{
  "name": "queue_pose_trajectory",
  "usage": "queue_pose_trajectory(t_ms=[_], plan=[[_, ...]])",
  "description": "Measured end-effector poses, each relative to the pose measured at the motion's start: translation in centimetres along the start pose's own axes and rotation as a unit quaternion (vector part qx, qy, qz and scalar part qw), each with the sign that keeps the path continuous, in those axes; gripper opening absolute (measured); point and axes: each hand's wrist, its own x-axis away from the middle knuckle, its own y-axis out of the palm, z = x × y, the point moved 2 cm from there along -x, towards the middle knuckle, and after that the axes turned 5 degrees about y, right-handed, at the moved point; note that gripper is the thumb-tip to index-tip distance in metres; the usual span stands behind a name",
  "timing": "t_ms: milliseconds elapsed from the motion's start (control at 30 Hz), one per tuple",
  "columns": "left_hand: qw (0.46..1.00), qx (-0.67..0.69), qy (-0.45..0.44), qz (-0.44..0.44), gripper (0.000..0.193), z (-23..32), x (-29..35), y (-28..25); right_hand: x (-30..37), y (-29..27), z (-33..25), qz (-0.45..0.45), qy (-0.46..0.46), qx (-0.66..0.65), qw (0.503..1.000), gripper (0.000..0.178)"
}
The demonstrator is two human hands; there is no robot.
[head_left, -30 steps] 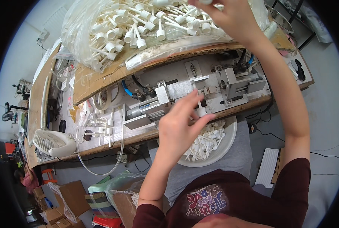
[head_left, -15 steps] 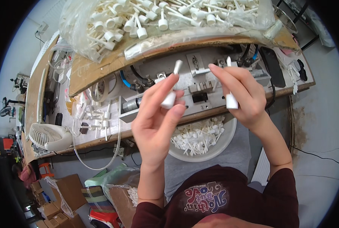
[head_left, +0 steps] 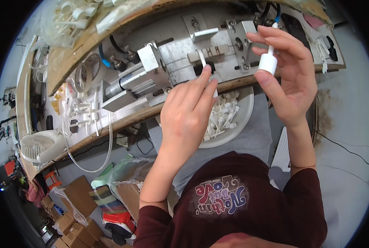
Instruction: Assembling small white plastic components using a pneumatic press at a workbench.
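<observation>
My left hand [head_left: 188,113] reaches over the front of the metal fixture [head_left: 174,49], palm down. Its forefinger presses against a white applicator stem [head_left: 202,57] that lies across the small cream slotted block [head_left: 215,52]; the fingers hide the rest of that piece. Higher up, at the fixture's right end, my right hand [head_left: 292,70] pinches a white applicator cap [head_left: 268,64] between thumb and fingers. Its thin stem points upward, and the other fingers are loosely curled behind it.
A white basket [head_left: 250,111] with many applicator caps stands below the bench edge. At the back left, a plastic bag [head_left: 64,25] of caps rests on cardboard. Loose caps [head_left: 87,111], a white fan [head_left: 43,145] and a looping tube [head_left: 89,170] are at the left.
My left hand has come down onto the block with its applicator. My right hand has moved right and upward, still holding a cap. The whole view has shifted.
</observation>
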Motion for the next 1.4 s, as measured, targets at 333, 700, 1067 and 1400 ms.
queue_pose_trajectory(t_ms=[333, 700, 1067, 1400], plan=[[0.996, -0.09, -0.021, -0.01, 0.026, -0.2, -0.5, 0.7, 0.8, -0.5, -1.7, -0.058, -0.072, 0.172, 0.981, 0.04], [0.995, -0.073, -0.056, -0.027, 0.026, -0.2, -2.0, -0.4, 1.7, 0.0, -1.3, -0.028, -0.003, 0.145, 0.989, 0.042], [0.996, -0.051, -0.071, -0.009, 0.026, -0.3, -1.6, -0.2, 0.9, 1.4, -1.4, -0.05, -0.044, 0.194, 0.979, 0.034], [0.944, 0.169, -0.063, -0.275, 0.024, 0.7, 3.9, -3.0, 1.5, 4.8, 0.1, -0.128, -0.08, 0.351, 0.924, 0.028]])
